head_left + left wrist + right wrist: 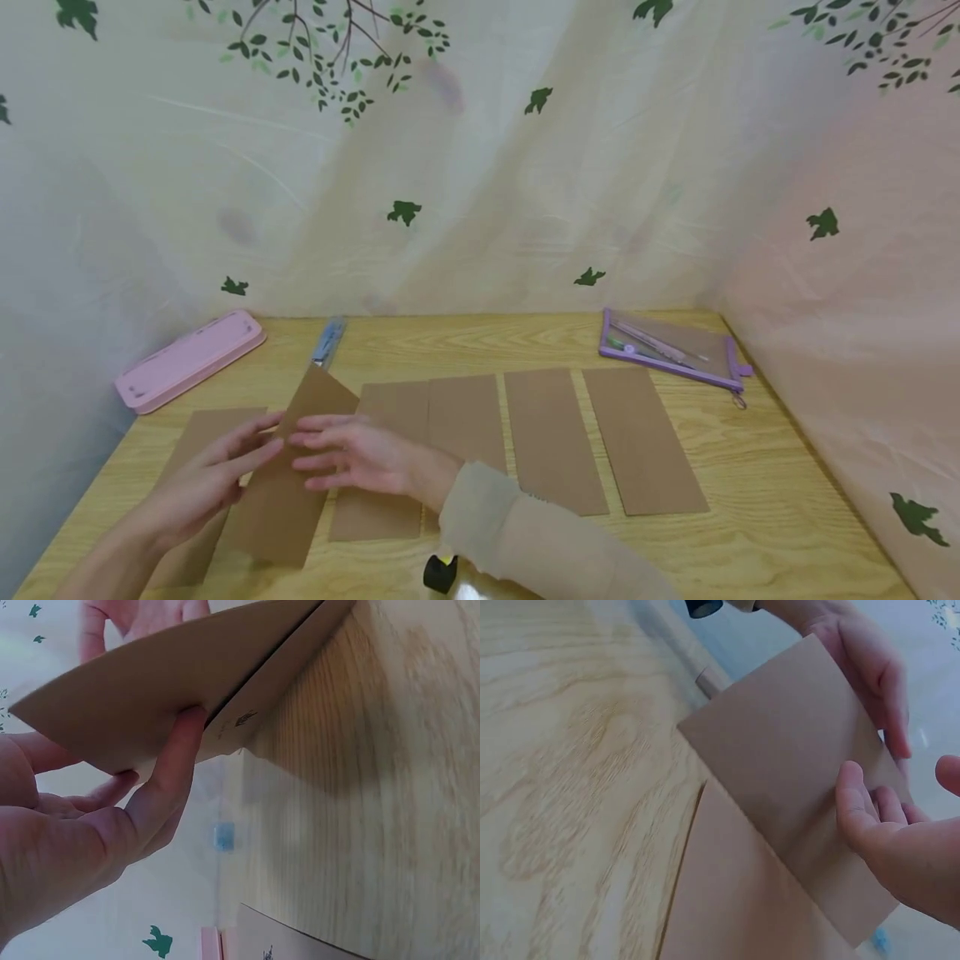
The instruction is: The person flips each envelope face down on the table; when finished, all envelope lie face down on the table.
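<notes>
A thin brown kraft-paper notebook (288, 500) stands tilted up off the table at the left. My left hand (206, 479) holds it by its left edge, thumb and fingers on either side, as the left wrist view also shows at the notebook's face (142, 682). My right hand (360, 454) is at its right side with fingers spread and loosely bent, fingertips right at the surface; in the right wrist view that hand (900, 840) overlaps the notebook (780, 742). Small dark print (245, 718) shows on a brown panel beside the held face.
Another brown notebook (183, 533) lies partly behind the left hand. Several more lie in a row to the right, the outermost notebook (645, 442) included. Behind are a pink case (191, 358), a slim light-blue item (327, 342) and a purple-edged pouch (667, 346). A black object (440, 573) is in front.
</notes>
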{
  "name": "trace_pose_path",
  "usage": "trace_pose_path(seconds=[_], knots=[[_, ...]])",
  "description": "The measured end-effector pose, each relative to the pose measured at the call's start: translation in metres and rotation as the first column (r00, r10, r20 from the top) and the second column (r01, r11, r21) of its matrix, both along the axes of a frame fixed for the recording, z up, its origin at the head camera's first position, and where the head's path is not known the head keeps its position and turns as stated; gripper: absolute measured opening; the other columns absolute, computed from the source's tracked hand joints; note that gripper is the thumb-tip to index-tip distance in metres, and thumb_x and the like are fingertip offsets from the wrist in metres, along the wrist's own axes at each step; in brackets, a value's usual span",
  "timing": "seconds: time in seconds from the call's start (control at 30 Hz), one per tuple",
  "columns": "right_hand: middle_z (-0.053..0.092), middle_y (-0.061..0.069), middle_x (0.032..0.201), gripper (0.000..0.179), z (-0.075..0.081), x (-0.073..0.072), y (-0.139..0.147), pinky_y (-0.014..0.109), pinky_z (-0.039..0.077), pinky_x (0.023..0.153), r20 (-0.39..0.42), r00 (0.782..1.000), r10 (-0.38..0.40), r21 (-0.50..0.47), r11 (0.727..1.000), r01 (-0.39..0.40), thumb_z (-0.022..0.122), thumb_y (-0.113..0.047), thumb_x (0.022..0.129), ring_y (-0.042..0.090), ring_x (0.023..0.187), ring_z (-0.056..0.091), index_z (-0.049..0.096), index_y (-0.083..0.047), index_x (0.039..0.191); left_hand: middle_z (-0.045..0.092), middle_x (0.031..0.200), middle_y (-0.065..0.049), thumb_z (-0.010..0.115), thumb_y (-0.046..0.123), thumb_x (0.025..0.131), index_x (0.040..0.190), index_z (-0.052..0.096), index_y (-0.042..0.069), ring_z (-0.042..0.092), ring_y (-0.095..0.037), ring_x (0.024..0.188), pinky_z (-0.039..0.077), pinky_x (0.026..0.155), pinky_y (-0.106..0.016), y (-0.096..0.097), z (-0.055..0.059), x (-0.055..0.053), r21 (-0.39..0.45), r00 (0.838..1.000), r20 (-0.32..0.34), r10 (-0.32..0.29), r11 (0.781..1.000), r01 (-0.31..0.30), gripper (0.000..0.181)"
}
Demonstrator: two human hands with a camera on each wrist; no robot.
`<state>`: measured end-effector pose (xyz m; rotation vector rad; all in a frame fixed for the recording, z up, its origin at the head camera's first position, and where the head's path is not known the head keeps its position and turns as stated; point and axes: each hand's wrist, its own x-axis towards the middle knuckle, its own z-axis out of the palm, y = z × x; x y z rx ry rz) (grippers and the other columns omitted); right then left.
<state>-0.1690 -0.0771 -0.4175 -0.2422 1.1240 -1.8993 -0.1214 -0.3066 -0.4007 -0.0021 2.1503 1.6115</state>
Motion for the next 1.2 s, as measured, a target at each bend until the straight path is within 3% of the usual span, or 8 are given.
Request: trace_pose_path(seconds=[0.27, 0.43, 0.63, 0.87, 0.93, 1.0, 1.1, 1.2], knots=[[0.054, 0.014, 0.146, 0.05, -0.017, -0.005, 0.004, 0.053, 0.044, 0.107, -0.014, 0.999, -0.036, 0.048, 0.998, 0.037, 0.055, -0.012, 0.102, 0.035, 0.129, 0.054, 0.044, -0.001, 0.15, 0.023, 0.157, -0.026, 0.048, 0.025, 0.109, 0.16, 0.014, 0.002, 0.051, -0.008, 0.117, 0.051, 0.09, -0.037, -0.007, -0.008, 0.002, 0.043, 0.998, -0.016, 0.057, 0.997, -0.057, 0.065], [0.051, 0.015, 0.149, 0.05, -0.023, -0.008, 0.004, 0.053, 0.043, 0.108, -0.007, 0.999, -0.047, 0.053, 0.997, 0.048, 0.055, -0.011, 0.102, 0.034, 0.13, 0.052, 0.043, -0.001, 0.15, 0.044, 0.142, -0.006, 0.045, 0.017, 0.11, 0.155, 0.029, 0.012, 0.058, -0.009, 0.112, 0.056, 0.088, -0.038, -0.017, -0.015, 0.0, 0.168, 0.997, -0.052, 0.062, 0.984, -0.053, 0.048], [0.047, 0.016, 0.152, 0.052, -0.029, -0.011, 0.005, 0.053, 0.043, 0.108, -0.022, 0.999, -0.037, 0.065, 0.997, 0.039, 0.054, -0.012, 0.103, 0.035, 0.132, 0.051, 0.041, -0.001, 0.152, 0.059, 0.126, 0.007, 0.041, 0.011, 0.11, 0.137, 0.05, 0.035, 0.063, -0.015, 0.107, 0.058, 0.085, -0.039, -0.029, -0.022, 0.0, 0.338, 0.999, -0.025, 0.038, 0.941, -0.028, 0.037], [0.047, 0.017, 0.151, 0.052, -0.035, -0.014, 0.007, 0.053, 0.044, 0.107, -0.025, 0.999, -0.044, 0.074, 0.996, 0.046, 0.053, -0.012, 0.103, 0.038, 0.132, 0.051, 0.041, -0.002, 0.153, 0.063, 0.129, 0.009, 0.037, 0.002, 0.109, 0.14, 0.055, 0.036, 0.063, -0.013, 0.112, 0.057, 0.088, -0.036, -0.044, -0.027, 0.0, 0.487, 1.0, 0.009, 0.016, 0.873, -0.019, 0.048], [0.046, 0.018, 0.152, 0.053, -0.038, -0.015, 0.009, 0.053, 0.045, 0.107, -0.018, 0.999, -0.049, 0.078, 0.996, 0.05, 0.053, -0.011, 0.103, 0.038, 0.131, 0.052, 0.039, -0.002, 0.153, 0.062, 0.13, 0.013, 0.037, 0.002, 0.109, 0.139, 0.054, 0.038, 0.062, -0.011, 0.114, 0.056, 0.089, -0.036, -0.049, -0.029, 0.001, 0.454, 1.0, 0.011, 0.018, 0.891, -0.021, 0.05], [0.045, 0.018, 0.152, 0.054, -0.041, -0.016, 0.009, 0.053, 0.045, 0.107, -0.012, 0.998, -0.054, 0.078, 0.995, 0.055, 0.052, -0.01, 0.103, 0.039, 0.131, 0.052, 0.037, 0.0, 0.154, 0.061, 0.129, 0.016, 0.04, 0.004, 0.109, 0.138, 0.053, 0.038, 0.062, -0.009, 0.113, 0.057, 0.088, -0.036, -0.053, -0.03, 0.002, 0.361, 0.999, 0.013, 0.043, 0.932, -0.045, 0.046], [0.043, 0.019, 0.153, 0.055, -0.045, -0.018, 0.011, 0.055, 0.044, 0.106, 0.013, 0.997, -0.071, 0.072, 0.995, 0.07, 0.052, -0.01, 0.103, 0.041, 0.131, 0.052, 0.035, 0.0, 0.154, 0.06, 0.132, 0.008, 0.046, 0.011, 0.109, 0.152, 0.044, 0.017, 0.062, -0.003, 0.109, 0.057, 0.087, -0.036, -0.057, -0.03, 0.003, 0.146, 0.997, 0.009, 0.074, 0.986, -0.075, 0.043], [0.043, 0.02, 0.153, 0.056, -0.047, -0.021, 0.012, 0.056, 0.044, 0.106, 0.033, 0.996, -0.08, 0.068, 0.995, 0.078, 0.053, -0.01, 0.103, 0.043, 0.131, 0.051, 0.034, 0.001, 0.155, 0.056, 0.141, -0.017, 0.049, 0.018, 0.108, 0.154, 0.026, -0.011, 0.06, 0.004, 0.105, 0.058, 0.087, -0.035, -0.059, -0.029, 0.002, -0.043, 0.997, 0.014, 0.07, 0.997, -0.069, 0.059]])
